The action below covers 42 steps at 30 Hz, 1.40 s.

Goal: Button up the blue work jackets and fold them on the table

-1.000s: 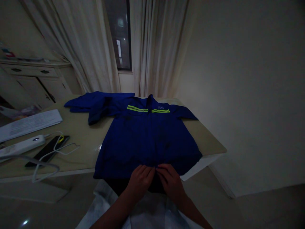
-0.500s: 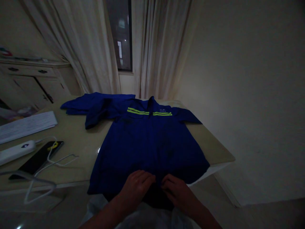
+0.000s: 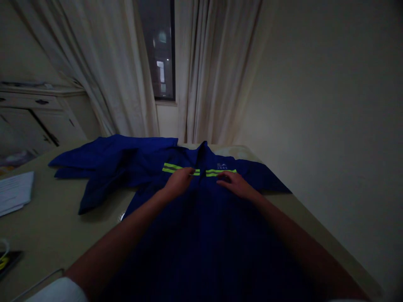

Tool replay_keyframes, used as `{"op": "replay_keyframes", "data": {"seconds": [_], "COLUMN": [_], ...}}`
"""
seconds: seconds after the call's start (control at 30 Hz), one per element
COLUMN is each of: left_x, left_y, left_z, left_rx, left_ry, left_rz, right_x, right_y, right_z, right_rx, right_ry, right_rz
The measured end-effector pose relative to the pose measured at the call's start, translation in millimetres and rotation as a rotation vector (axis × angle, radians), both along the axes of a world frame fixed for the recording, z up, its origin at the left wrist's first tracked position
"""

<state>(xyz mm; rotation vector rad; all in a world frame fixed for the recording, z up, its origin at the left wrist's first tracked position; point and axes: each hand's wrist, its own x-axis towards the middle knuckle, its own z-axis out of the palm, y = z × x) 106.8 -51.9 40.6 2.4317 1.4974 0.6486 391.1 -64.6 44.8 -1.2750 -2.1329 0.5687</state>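
Note:
A dark blue jacket with yellow-green reflective stripes lies spread on the table, its collar toward the window. My left hand is over the left chest stripe, close to the front opening, with its fingers bent together; what they hold, if anything, is too dark to tell. My right hand is at the right chest stripe below the small printed logo, thumb and fingers apart, nothing between them. Another piece of blue clothing lies behind the jacket's left sleeve.
White papers lie at the table's left. A black flat object with a yellow piece and a white cable sits at the lower left. Behind are curtains, a window and a cabinet; a wall stands at the right.
Both hands have moved from the jacket's bottom edge forward to its chest stripes. The view has shifted closer, and the white device at the left has left it.

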Motion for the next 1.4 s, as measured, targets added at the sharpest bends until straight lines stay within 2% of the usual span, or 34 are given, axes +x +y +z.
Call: {"op": "replay_keyframes", "data": {"seconds": [0.1,0.17,0.23,0.3,0.4,0.53,0.63,0.7,0.77,0.87,0.93,1.03,1.1,1.17,1.2,1.3,1.33,1.4], "left_x": [7,12,17,18,14,7,10,17,24,32,33,32,31,30,30,30,29,28], "left_y": [81,119,151,178,215,248,258,257,251,237,229,224,226,229,231,236,237,238], "left_z": [-12.4,-21.3,-27.9,-30.5,-26.7,-18.7,-25.2,-38.6,-56.0,-76.3,-81.1,-80.7,-81.1,-83.7,-85.5,-89.7,-90.2,-89.6], "left_rx": [0.038,0.036,0.016,-0.038,-0.113,-0.108,-0.099,-0.022,0.075,0.209,0.312,0.345,0.264,0.196,0.177,0.153,0.149,0.164], "left_ry": [0.129,0.213,0.252,0.242,0.145,-0.098,-0.221,-0.293,-0.350,-0.304,-0.225,-0.104,-0.001,0.071,0.086,0.047,0.013,-0.070], "left_rz": [0.113,0.123,0.103,0.117,0.272,0.570,0.653,0.624,0.552,0.320,0.178,0.077,0.033,0.021,0.024,0.039,0.048,0.082], "right_x": [-18,-32,-43,-47,-46,-44,-43,-41,-40,-40,-43,-51,-58,-67,-72,-82,-83,-81], "right_y": [101,147,179,203,225,226,211,201,192,181,176,171,169,166,164,159,159,160], "right_z": [-25.6,-42.8,-58.2,-71.6,-87.6,-92.0,-76.0,-59.9,-44.4,-29.0,-24.3,-22.0,-21.1,-20.6,-20.6,-21.6,-21.8,-22.0], "right_rx": [-0.171,-0.239,-0.198,-0.052,0.168,0.295,0.348,0.220,-0.014,-0.339,-0.432,-0.330,-0.192,-0.113,-0.134,-0.347,-0.376,-0.267], "right_ry": [0.077,0.093,0.067,0.011,-0.049,0.038,0.146,0.170,0.120,-0.022,-0.130,-0.305,-0.333,-0.241,-0.174,-0.026,-0.014,-0.036], "right_rz": [-0.214,-0.277,-0.316,-0.370,-0.472,-0.561,-0.576,-0.465,-0.276,-0.065,-0.005,0.004,-0.103,-0.199,-0.180,0.060,0.099,0.014]}}
